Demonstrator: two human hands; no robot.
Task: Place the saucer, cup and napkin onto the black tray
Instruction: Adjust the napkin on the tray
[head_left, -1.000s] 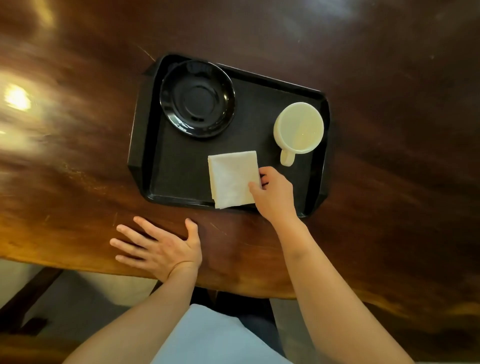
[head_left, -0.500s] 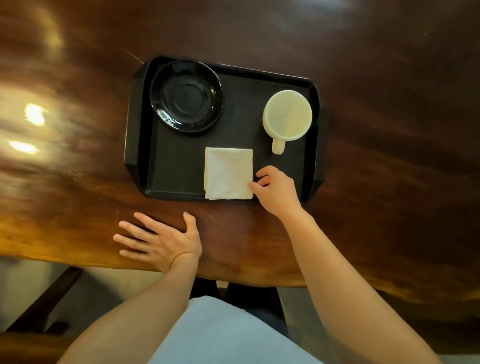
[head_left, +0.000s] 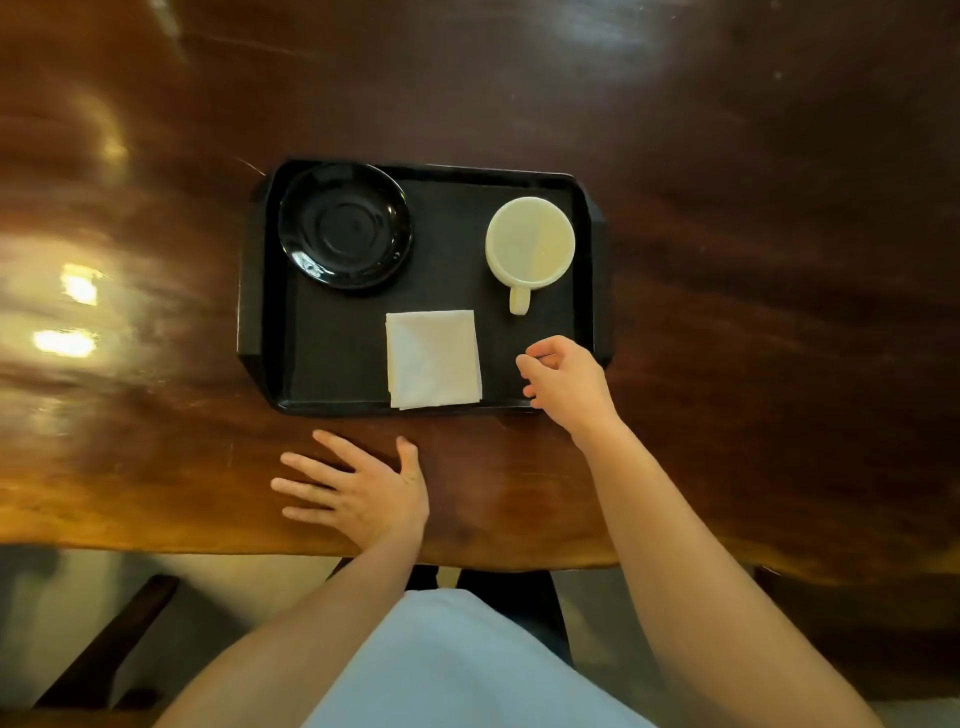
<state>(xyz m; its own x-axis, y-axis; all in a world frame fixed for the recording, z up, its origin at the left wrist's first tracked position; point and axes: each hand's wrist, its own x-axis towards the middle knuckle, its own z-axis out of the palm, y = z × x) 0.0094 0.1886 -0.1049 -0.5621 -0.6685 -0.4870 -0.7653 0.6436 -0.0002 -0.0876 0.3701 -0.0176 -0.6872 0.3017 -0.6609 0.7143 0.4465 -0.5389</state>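
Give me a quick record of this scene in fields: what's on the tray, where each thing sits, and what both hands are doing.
tray: black, on wooden table
saucer: black, tray's far left corner
cup: cream, upright, far right, handle toward person
napkin: white, folded, near edge, middle
right hand: empty, loosely curled over tray's near right corner, clear of napkin
left hand: flat on table, fingers spread

No legible text, label, brand mark, number or sign appears on any surface in view.
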